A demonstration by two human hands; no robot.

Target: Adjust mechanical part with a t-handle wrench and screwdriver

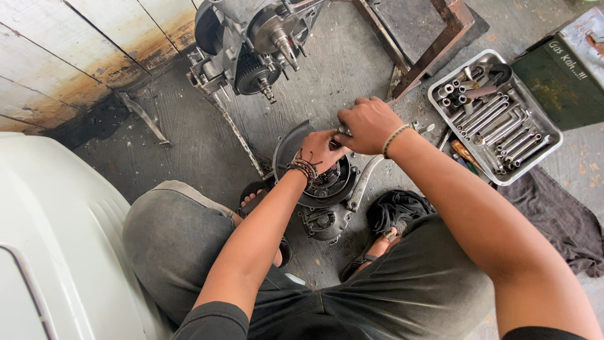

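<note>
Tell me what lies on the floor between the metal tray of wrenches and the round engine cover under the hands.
In the head view, a few loose hand tools lie on the concrete beside the metal tray; nearer the round engine cover, a curved metal lever.

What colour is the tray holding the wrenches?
White, its rim a bit grimy: the tray shows clearly in the head view.

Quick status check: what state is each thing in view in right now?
Left hand: gripping inside the round engine cover.
Right hand: closed over a small part, hidden.
Round engine cover: lying on the floor between the feet.
Engine block: opened, gears exposed.
Tool tray: full of wrenches.
Dark rag: crumpled on the floor.
</note>
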